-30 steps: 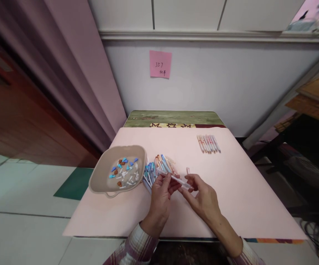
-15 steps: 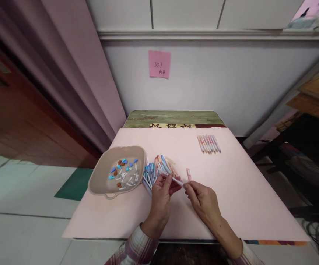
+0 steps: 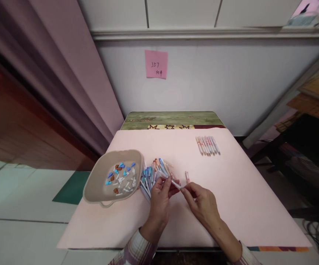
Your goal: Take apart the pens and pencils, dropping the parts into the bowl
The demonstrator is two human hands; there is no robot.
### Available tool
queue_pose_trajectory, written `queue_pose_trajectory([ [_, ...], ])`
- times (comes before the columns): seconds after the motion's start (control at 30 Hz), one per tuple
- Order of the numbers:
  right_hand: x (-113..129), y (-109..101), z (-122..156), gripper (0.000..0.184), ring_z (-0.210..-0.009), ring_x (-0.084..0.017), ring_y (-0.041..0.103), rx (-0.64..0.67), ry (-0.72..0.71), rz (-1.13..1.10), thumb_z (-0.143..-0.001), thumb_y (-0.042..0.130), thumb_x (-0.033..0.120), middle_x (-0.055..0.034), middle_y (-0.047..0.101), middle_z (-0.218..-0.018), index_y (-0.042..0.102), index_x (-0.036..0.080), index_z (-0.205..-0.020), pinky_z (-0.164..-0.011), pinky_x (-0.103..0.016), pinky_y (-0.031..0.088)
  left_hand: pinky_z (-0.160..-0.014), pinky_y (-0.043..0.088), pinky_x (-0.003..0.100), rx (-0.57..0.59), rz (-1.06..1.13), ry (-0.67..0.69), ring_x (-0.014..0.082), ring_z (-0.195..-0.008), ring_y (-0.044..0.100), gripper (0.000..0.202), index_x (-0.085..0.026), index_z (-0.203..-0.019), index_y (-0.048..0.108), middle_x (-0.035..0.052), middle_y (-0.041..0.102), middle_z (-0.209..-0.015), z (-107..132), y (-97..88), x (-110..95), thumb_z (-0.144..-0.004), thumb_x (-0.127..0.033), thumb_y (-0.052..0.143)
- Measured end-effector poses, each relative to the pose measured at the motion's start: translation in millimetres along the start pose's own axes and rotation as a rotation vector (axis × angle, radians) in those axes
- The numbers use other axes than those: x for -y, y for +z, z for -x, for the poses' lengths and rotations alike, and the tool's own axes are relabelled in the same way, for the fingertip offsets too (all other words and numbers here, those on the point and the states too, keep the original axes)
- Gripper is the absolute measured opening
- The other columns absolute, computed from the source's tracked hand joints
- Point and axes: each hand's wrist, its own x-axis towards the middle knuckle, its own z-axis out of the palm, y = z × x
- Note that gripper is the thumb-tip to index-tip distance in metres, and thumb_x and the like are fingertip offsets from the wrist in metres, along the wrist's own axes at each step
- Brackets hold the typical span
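A slim, whitish, translucent pen barrel slants between my two hands above the pink tabletop. My left hand is closed round its upper left part, thumb on top. The fingertips of my right hand pinch its lower right end; the tip itself is hidden by them. Just beyond my left hand lies a pile of pen parts with blue, teal and orange-brown ends, partly covered by that hand. A short pink pen part rests on the table beyond my right fingers.
To the left stands a beige basin holding small blue, brown and white pieces. Several pens lie side by side in a row at the back right. A pink note is stuck on the wall behind the pink-covered table.
My right fingertips have come slightly closer to my left hand along the pen barrel. The whole view has shifted a little; the pens, basin and pile keep their places on the table.
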Motion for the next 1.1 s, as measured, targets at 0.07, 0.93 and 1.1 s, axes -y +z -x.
queue_pose_trajectory([
  [0.07,1.7,-2.2,-4.8,0.029,-0.054,-0.012,0.058,0.014,-0.012,0.003,-0.091,0.05,0.042,-0.0001,0.066,-0.066,0.066,0.022,-0.078,-0.054,-0.021,0.038,-0.072,0.056,0.033,0.003,-0.022,0.002,0.018,-0.072,0.069,0.032,-0.014,-0.084,0.061,0.0059,0.071,-0.077,-4.3,1.6,-1.7,-0.071,-0.04,0.075],
  [0.93,-72.7,-20.6,-172.8,0.042,-0.088,-0.029,0.067,-0.06,0.617,0.552,-0.082,0.057,0.049,-0.0182,0.071,-0.089,0.069,0.011,-0.095,-0.074,-0.035,0.044,-0.06,0.048,0.027,0.16,-0.313,-0.138,0.0145,-0.058,0.062,0.034,-0.014,-0.078,0.063,0.0091,0.071,-0.075,-24.4,19.3,-21.7,-0.065,-0.043,0.076],
  [1.1,-48.5,-55.4,-136.7,0.04,-0.074,-0.023,0.065,-0.238,0.275,0.22,-0.084,0.057,0.056,-0.0079,0.069,-0.078,0.068,0.018,-0.093,-0.068,-0.034,0.048,-0.06,0.047,0.026,0.21,-0.365,-0.161,0.0138,-0.058,0.061,0.032,-0.015,-0.078,0.062,0.0083,0.07,-0.075,-13.5,11.5,-24.4,-0.068,-0.043,0.074],
])
